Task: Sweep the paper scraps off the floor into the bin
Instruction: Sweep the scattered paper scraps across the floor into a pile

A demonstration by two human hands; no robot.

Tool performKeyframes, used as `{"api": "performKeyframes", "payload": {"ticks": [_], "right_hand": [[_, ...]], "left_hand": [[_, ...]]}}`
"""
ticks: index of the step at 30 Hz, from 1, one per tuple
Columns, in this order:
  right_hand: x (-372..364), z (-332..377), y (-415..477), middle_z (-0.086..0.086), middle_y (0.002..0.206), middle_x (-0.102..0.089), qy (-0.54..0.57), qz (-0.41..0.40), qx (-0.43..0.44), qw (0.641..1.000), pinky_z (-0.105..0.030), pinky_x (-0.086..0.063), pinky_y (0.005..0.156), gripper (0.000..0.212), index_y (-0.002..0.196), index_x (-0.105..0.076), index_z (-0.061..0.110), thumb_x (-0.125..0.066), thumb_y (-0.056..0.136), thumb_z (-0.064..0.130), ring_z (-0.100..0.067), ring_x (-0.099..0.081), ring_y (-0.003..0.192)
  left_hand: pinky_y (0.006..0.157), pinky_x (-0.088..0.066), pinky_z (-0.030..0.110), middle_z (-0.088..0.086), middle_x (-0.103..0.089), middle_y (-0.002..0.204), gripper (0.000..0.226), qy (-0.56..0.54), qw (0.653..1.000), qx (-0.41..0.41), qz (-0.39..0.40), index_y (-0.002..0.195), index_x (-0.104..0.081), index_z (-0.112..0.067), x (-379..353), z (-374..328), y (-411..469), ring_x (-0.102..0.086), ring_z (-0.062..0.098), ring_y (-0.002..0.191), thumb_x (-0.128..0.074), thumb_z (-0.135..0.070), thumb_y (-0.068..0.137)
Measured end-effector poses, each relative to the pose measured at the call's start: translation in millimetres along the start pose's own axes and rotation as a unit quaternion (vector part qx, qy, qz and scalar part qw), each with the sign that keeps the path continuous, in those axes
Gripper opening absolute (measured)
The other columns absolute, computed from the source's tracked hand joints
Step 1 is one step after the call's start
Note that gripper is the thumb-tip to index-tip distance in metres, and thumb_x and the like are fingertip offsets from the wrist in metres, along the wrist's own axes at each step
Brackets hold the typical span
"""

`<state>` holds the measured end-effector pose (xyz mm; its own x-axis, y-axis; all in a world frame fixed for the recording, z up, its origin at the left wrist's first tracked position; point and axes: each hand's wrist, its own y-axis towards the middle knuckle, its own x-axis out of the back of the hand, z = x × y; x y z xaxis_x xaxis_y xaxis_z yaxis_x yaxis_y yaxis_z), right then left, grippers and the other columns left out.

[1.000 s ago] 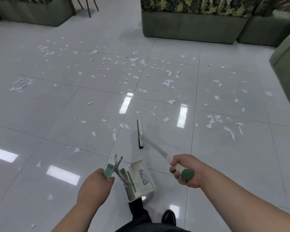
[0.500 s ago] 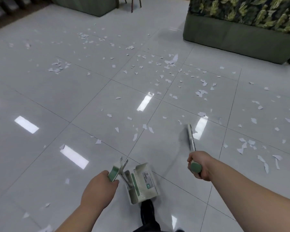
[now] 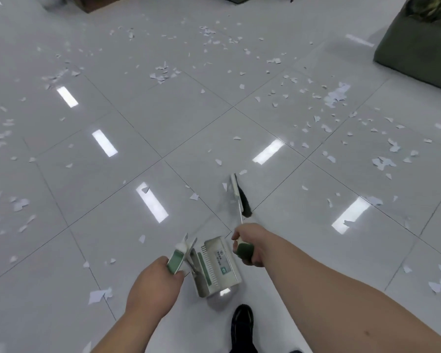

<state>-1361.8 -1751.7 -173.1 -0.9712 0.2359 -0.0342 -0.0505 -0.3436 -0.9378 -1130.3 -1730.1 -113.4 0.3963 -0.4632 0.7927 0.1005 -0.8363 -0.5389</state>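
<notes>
White paper scraps (image 3: pixel 163 73) lie scattered over the glossy grey tiled floor, thickest at the far middle, the right and the left edge. My left hand (image 3: pixel 152 289) grips the green handle of a white dustpan (image 3: pixel 218 267), which hangs low in front of me. My right hand (image 3: pixel 247 247) grips the green end of a white broom handle. The broom's black bristled head (image 3: pixel 242 197) sits on the floor just ahead, with a few scraps beside it on its left.
A dark green sofa base (image 3: pixel 415 57) with leaf-patterned cushions stands at the far right. A dark shoe (image 3: pixel 242 324) shows at the bottom, below the dustpan. No bin shows in the view.
The view has swung left, so the sofa slid to the right edge. The broom head has come in closer, and my right hand now sits beside the dustpan.
</notes>
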Motion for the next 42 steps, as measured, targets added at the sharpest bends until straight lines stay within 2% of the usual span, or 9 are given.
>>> {"api": "performKeyframes", "payload": {"ticks": [3,5,13,16,19,26,29,35,42], "right_hand": [[-19.0,17.8,6.7,-0.007,0.069,-0.061,0.002,0.053,-0.01,0.999,-0.021,-0.043,0.044,0.024,0.107,-0.054,0.011,-0.054,0.084,0.006,-0.015,-0.056,0.04],[-24.0,29.2,8.7,-0.005,0.062,-0.059,0.009,0.083,-0.016,0.996,-0.02,-0.042,0.044,0.026,0.108,-0.052,0.012,-0.055,0.083,0.007,-0.014,-0.052,0.041],[25.6,35.6,-25.0,-0.005,0.061,-0.057,0.019,0.115,-0.035,0.993,-0.018,-0.039,0.039,0.021,0.106,-0.053,0.008,-0.055,0.086,0.008,-0.012,-0.047,0.044],[77.4,22.7,-42.2,-0.005,0.062,-0.059,0.035,0.085,-0.02,0.996,-0.02,-0.037,0.042,0.026,0.11,-0.056,0.011,-0.057,0.084,0.009,-0.013,-0.048,0.044],[140.3,4.1,-62.5,-0.007,0.063,-0.058,0.071,0.049,0.004,0.996,-0.021,-0.034,0.045,0.021,0.105,-0.056,0.012,-0.056,0.085,0.008,-0.015,-0.047,0.045],[303.9,-67.1,-113.4,-0.007,0.064,-0.058,0.155,-0.066,0.032,0.985,-0.02,-0.037,0.044,0.026,0.109,-0.058,0.011,-0.057,0.084,0.006,-0.016,-0.049,0.044],[379.3,-108.3,-138.7,-0.007,0.064,-0.059,0.191,-0.114,0.027,0.975,-0.021,-0.036,0.046,0.021,0.103,-0.058,0.011,-0.056,0.082,0.005,-0.016,-0.049,0.044],[525.5,-203.8,-184.6,-0.008,0.065,-0.06,0.241,-0.211,-0.006,0.947,-0.019,-0.038,0.047,0.023,0.098,-0.061,0.013,-0.056,0.077,0.003,-0.017,-0.052,0.043],[643.8,-300.1,-216.5,-0.01,0.067,-0.06,0.264,-0.29,-0.048,0.919,-0.021,-0.038,0.055,0.013,0.088,-0.056,0.01,-0.054,0.079,0.001,-0.021,-0.058,0.049]], "left_hand": [[0.055,-0.039,0.03,-0.001,-0.059,0.067,0.026,-0.002,1.0,0.016,-0.009,0.075,-0.05,-0.017,2.0,8.4,2.1,-0.057,0.019,0.064,-0.06,-0.037,0.089],[0.056,-0.04,0.03,0.0,-0.06,0.068,0.025,0.002,1.0,0.022,-0.014,0.075,-0.051,-0.017,3.3,10.4,3.2,-0.058,0.019,0.065,-0.06,-0.036,0.089],[0.054,-0.038,0.029,0.0,-0.062,0.071,0.024,0.037,0.999,-0.001,0.0,0.075,-0.051,-0.019,-2.3,-23.7,12.8,-0.059,0.02,0.067,-0.059,-0.036,0.09],[0.055,-0.038,0.029,-0.002,-0.062,0.072,0.023,0.065,0.997,-0.042,0.02,0.076,-0.051,-0.019,-13.9,-59.9,12.1,-0.06,0.02,0.069,-0.056,-0.036,0.091],[0.058,-0.041,0.029,-0.003,-0.062,0.072,0.022,0.098,0.99,-0.095,0.046,0.079,-0.052,-0.018,-30.3,-105.6,7.7,-0.059,0.018,0.069,-0.052,-0.036,0.092],[0.061,-0.043,0.03,-0.001,-0.06,0.076,0.02,0.16,0.961,-0.215,0.069,0.078,-0.05,-0.018,-93.8,-229.0,-27.1,-0.057,0.017,0.07,-0.053,-0.033,0.09],[0.063,-0.047,0.031,-0.001,-0.061,0.077,0.021,0.191,0.942,-0.264,0.082,0.078,-0.051,-0.019,-130.7,-286.9,-56.7,-0.06,0.018,0.071,-0.05,-0.038,0.087],[0.06,-0.043,0.03,-0.003,-0.058,0.074,0.021,0.225,0.908,-0.345,0.077,0.077,-0.047,-0.02,-197.2,-393.2,-131.1,-0.055,0.016,0.067,-0.048,-0.035,0.091],[0.056,-0.04,0.03,-0.004,-0.058,0.074,0.026,0.254,0.878,-0.402,0.057,0.078,-0.044,-0.021,-275.7,-480.7,-201.3,-0.054,0.014,0.064,-0.051,-0.04,0.096]]}}
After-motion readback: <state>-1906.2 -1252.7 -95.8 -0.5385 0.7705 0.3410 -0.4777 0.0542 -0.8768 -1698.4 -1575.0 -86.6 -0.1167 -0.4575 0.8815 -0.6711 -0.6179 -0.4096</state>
